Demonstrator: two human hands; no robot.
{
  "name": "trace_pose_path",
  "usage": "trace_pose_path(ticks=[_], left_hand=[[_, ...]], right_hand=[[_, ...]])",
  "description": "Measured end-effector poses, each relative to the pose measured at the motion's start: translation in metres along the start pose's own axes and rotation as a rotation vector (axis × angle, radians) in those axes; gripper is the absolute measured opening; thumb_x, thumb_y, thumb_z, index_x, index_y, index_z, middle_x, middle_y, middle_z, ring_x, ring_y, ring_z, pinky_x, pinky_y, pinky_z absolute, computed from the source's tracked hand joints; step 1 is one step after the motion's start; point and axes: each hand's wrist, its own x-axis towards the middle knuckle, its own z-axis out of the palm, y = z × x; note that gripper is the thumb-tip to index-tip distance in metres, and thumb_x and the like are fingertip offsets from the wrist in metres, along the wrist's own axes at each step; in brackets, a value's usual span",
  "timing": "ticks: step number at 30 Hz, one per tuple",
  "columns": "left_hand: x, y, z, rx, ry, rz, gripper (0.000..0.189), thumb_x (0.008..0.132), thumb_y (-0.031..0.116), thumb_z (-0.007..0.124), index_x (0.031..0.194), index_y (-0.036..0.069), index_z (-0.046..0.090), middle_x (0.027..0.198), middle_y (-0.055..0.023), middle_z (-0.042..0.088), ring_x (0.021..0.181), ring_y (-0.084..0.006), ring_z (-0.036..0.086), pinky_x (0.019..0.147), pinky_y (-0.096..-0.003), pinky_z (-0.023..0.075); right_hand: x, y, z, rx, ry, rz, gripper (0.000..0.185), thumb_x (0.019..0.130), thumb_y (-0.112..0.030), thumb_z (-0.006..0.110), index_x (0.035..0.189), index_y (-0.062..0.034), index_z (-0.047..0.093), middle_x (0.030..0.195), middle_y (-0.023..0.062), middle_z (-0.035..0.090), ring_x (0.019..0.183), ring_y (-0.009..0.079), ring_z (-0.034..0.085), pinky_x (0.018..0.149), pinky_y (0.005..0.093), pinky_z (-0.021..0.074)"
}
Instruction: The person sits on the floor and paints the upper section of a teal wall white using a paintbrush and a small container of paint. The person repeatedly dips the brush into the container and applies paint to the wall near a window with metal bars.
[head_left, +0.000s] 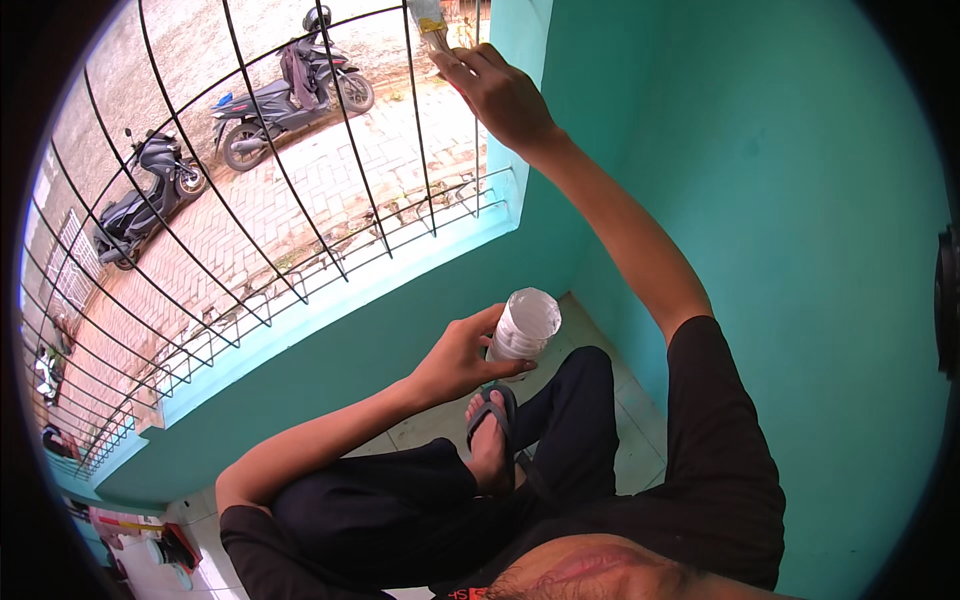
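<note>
My left hand (454, 361) is wrapped around a cut-off plastic bottle (517, 336) whose inside looks coated white. The bottle stands nearly upright above my sandalled foot (489, 439), its open top facing up. Raised at the top of the view, my right hand (506, 94) grips a paintbrush (433, 27) by its handle. White and yellow marks show on the brush, and its tip runs up to the picture's edge. The brush is close to a dark bar of the metal window grille (415, 112); whether they touch, I cannot tell.
A pale turquoise window sill (330, 304) runs below the grille. Green walls (780, 225) meet in the corner to my right. Outside, two scooters (289, 112) are parked on brick paving. A red dustpan (180, 547) is on the tiled floor (637, 420) at lower left.
</note>
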Motion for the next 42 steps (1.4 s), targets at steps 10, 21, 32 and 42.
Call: trace_pose_path(ticks=[10,21,32,42], left_hand=[[-0.002,-0.003,0.0,0.007,0.007,-0.009,0.063,0.084,0.024,0.086,0.139,0.006,0.059,0.12,-0.0106,0.073,0.112,-0.0236,0.07,0.1,-0.0433,0.0529],[-0.002,0.0,-0.001,-0.008,0.017,-0.008,0.065,0.083,0.023,0.086,0.14,0.006,0.059,0.121,-0.0104,0.073,0.112,-0.0236,0.07,0.1,-0.0434,0.053],[-0.001,-0.004,0.0,-0.032,0.015,0.009,0.066,0.083,0.024,0.086,0.141,0.007,0.059,0.122,-0.0104,0.072,0.112,-0.0237,0.069,0.1,-0.0438,0.053],[-0.001,-0.004,0.0,-0.009,0.01,-0.004,0.066,0.083,0.024,0.086,0.141,0.007,0.059,0.121,-0.01,0.073,0.111,-0.0239,0.07,0.099,-0.0436,0.0534]], right_hand=[[0.007,0.003,-0.008,0.986,0.362,0.736,0.031,0.107,-0.023,0.058,0.121,0.0026,0.068,0.103,0.0118,0.077,0.077,0.0129,0.067,0.065,0.0272,0.0558],[0.004,0.013,0.01,1.381,0.553,1.101,0.03,0.108,-0.023,0.056,0.123,0.0018,0.062,0.109,0.0182,0.075,0.084,0.0165,0.065,0.071,0.0311,0.0542],[0.0,0.039,0.009,1.211,0.46,0.979,0.035,0.106,-0.032,0.061,0.125,-0.0029,0.067,0.104,0.0104,0.076,0.086,0.0142,0.069,0.069,0.0292,0.0562],[0.005,0.035,0.007,1.253,0.389,0.906,0.038,0.106,-0.035,0.062,0.122,-0.0021,0.067,0.102,0.0092,0.076,0.087,0.0127,0.068,0.068,0.0279,0.0556]])
